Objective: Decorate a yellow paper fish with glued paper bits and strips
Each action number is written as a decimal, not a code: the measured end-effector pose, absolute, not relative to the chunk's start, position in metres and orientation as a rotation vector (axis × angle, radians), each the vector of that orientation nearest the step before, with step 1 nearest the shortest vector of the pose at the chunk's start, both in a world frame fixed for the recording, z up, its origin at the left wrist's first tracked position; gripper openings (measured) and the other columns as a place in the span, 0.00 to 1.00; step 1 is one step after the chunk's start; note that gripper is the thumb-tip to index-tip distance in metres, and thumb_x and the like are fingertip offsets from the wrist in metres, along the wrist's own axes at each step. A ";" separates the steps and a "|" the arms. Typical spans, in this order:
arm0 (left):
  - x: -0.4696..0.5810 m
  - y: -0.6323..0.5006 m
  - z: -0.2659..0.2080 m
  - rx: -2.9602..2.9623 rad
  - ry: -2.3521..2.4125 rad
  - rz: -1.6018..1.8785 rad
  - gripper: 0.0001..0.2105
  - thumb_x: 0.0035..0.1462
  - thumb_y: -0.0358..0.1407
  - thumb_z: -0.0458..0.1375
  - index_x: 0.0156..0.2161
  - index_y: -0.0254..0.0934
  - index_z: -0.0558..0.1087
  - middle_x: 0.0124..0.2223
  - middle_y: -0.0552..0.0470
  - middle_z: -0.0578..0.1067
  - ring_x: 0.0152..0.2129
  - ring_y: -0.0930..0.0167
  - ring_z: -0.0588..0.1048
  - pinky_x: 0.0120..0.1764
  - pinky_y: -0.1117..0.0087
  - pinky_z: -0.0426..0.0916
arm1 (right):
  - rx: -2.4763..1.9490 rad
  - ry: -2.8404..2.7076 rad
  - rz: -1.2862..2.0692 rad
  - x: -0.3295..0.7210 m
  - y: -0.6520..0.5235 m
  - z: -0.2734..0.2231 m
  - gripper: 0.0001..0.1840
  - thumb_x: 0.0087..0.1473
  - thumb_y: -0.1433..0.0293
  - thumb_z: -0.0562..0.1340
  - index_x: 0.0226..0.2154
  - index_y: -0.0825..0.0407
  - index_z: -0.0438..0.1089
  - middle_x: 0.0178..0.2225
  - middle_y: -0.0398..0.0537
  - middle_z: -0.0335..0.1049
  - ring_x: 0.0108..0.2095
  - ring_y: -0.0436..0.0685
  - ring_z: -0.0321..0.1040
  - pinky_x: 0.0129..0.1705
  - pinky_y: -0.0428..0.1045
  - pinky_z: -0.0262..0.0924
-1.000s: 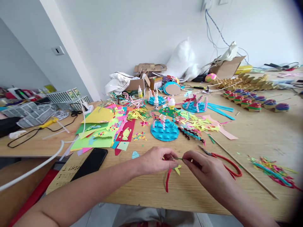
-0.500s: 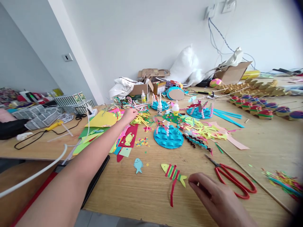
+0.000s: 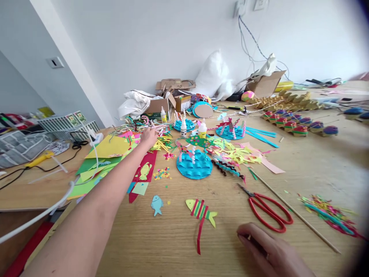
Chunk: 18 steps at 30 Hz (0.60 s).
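My left hand (image 3: 149, 137) reaches far over the table to the pile of thin paper strips (image 3: 163, 144); its fingertips are too small and mixed with the strips to show a grip. Near the front edge, my right hand (image 3: 263, 246) rests with fingers curled and thumb against the index finger, nothing visible in it. Left of it lies a yellow-green paper fish (image 3: 198, 209) banded with red and green strips, one loose red strip (image 3: 199, 236) hanging below. A small blue paper fish (image 3: 157, 205) lies farther left. Red-handled scissors (image 3: 269, 209) lie beyond my right hand, blades partly open.
Coloured paper sheets (image 3: 106, 148) lie under my left forearm. Blue bumpy discs (image 3: 194, 166) with pipe-cleaner posts and glue bottles (image 3: 202, 130) stand mid-table. A thin wooden stick (image 3: 294, 209) and paper scraps (image 3: 328, 213) lie at right. A white cable (image 3: 43, 213) crosses the left side.
The view has shifted to the right. My left hand has reached slightly deeper into the strips. My right hand now sits farther from the striped fish's tail.
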<state>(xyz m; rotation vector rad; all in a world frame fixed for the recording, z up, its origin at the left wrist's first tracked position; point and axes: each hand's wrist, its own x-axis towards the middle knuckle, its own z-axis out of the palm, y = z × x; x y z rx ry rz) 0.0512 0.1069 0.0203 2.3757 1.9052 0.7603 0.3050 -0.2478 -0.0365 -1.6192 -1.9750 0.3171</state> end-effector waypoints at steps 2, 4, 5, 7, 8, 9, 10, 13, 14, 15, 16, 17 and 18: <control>0.057 0.096 0.037 2.389 1.860 0.866 0.13 0.52 0.30 0.50 0.44 0.33 0.67 0.47 0.43 0.67 0.47 0.63 0.63 0.47 0.64 0.58 | -1.694 -1.965 0.338 0.302 -0.243 -0.032 0.08 0.53 0.70 0.52 0.27 0.48 0.65 0.25 0.43 0.70 0.25 0.50 0.69 0.25 0.42 0.62; 0.068 0.074 0.055 2.396 1.789 0.932 0.13 0.54 0.30 0.47 0.44 0.32 0.65 0.44 0.45 0.69 0.43 0.68 0.67 0.44 0.68 0.60 | -1.762 -1.970 0.367 0.297 -0.235 -0.030 0.09 0.52 0.71 0.51 0.28 0.49 0.66 0.28 0.45 0.70 0.28 0.52 0.69 0.28 0.44 0.61; 0.075 0.057 0.062 2.405 1.710 0.946 0.12 0.54 0.31 0.46 0.43 0.33 0.66 0.41 0.48 0.71 0.38 0.70 0.69 0.41 0.70 0.62 | -1.804 -1.969 0.382 0.294 -0.230 -0.029 0.09 0.50 0.72 0.51 0.29 0.50 0.66 0.29 0.47 0.70 0.29 0.53 0.69 0.29 0.45 0.61; 0.087 0.015 0.072 2.435 1.277 0.891 0.10 0.53 0.32 0.48 0.39 0.34 0.68 0.35 0.51 0.72 0.32 0.71 0.70 0.35 0.72 0.63 | -1.888 -1.957 0.435 0.289 -0.220 -0.027 0.10 0.49 0.72 0.51 0.31 0.51 0.67 0.32 0.48 0.70 0.31 0.54 0.68 0.31 0.47 0.60; 0.093 -0.008 0.074 2.476 1.081 0.740 0.08 0.52 0.32 0.49 0.36 0.35 0.69 0.33 0.53 0.72 0.31 0.72 0.70 0.33 0.73 0.63 | -1.910 -1.955 0.474 0.286 -0.215 -0.026 0.10 0.49 0.72 0.51 0.32 0.51 0.67 0.33 0.49 0.70 0.32 0.55 0.68 0.32 0.47 0.59; 0.096 -0.032 0.074 2.520 0.950 0.569 0.07 0.52 0.32 0.50 0.34 0.36 0.70 0.32 0.54 0.73 0.29 0.72 0.70 0.32 0.73 0.63 | -1.914 -1.957 0.512 0.284 -0.211 -0.024 0.10 0.50 0.71 0.51 0.33 0.51 0.67 0.34 0.49 0.69 0.33 0.55 0.68 0.33 0.47 0.59; 0.099 -0.054 0.071 2.570 0.872 0.437 0.07 0.52 0.32 0.50 0.32 0.37 0.71 0.31 0.54 0.73 0.29 0.72 0.70 0.32 0.72 0.62 | -1.906 -1.964 0.543 0.281 -0.208 -0.022 0.11 0.50 0.71 0.51 0.34 0.52 0.67 0.34 0.49 0.69 0.33 0.55 0.67 0.33 0.47 0.58; 0.098 -0.100 0.051 2.649 0.843 0.288 0.09 0.53 0.31 0.49 0.32 0.37 0.72 0.34 0.50 0.74 0.33 0.68 0.71 0.36 0.69 0.62 | -1.885 -2.015 0.579 0.272 -0.202 -0.017 0.10 0.50 0.72 0.52 0.34 0.53 0.67 0.34 0.50 0.67 0.34 0.55 0.66 0.35 0.47 0.56; 0.096 -0.108 0.042 2.644 0.863 0.279 0.09 0.54 0.30 0.48 0.34 0.38 0.72 0.36 0.49 0.73 0.34 0.67 0.71 0.36 0.69 0.62 | -1.894 -2.036 0.574 0.270 -0.201 -0.016 0.09 0.50 0.72 0.52 0.33 0.54 0.67 0.34 0.50 0.67 0.34 0.55 0.65 0.35 0.47 0.55; 0.093 -0.113 0.032 2.642 0.874 0.272 0.10 0.54 0.31 0.48 0.36 0.38 0.72 0.37 0.48 0.73 0.35 0.66 0.71 0.36 0.68 0.62 | -1.908 -2.052 0.564 0.268 -0.200 -0.015 0.09 0.50 0.73 0.52 0.31 0.54 0.67 0.33 0.50 0.67 0.33 0.55 0.65 0.35 0.48 0.54; 0.091 -0.116 0.024 2.641 0.908 0.243 0.10 0.55 0.30 0.47 0.37 0.38 0.71 0.38 0.47 0.72 0.36 0.66 0.70 0.37 0.68 0.62 | -1.922 -2.062 0.554 0.266 -0.199 -0.014 0.08 0.49 0.73 0.52 0.30 0.54 0.66 0.32 0.50 0.67 0.33 0.55 0.64 0.34 0.47 0.54; 0.090 -0.117 0.015 2.639 0.940 0.212 0.11 0.55 0.30 0.47 0.37 0.37 0.71 0.38 0.47 0.72 0.36 0.66 0.70 0.37 0.67 0.62 | -1.933 -2.064 0.544 0.265 -0.199 -0.015 0.07 0.49 0.74 0.53 0.29 0.53 0.66 0.32 0.49 0.67 0.32 0.54 0.64 0.34 0.47 0.53; 0.088 -0.118 0.008 2.633 0.964 0.191 0.11 0.55 0.30 0.46 0.37 0.37 0.71 0.38 0.47 0.72 0.36 0.66 0.70 0.38 0.67 0.63 | -1.938 -2.061 0.540 0.264 -0.198 -0.016 0.07 0.49 0.74 0.53 0.28 0.53 0.66 0.31 0.49 0.66 0.31 0.54 0.64 0.34 0.47 0.52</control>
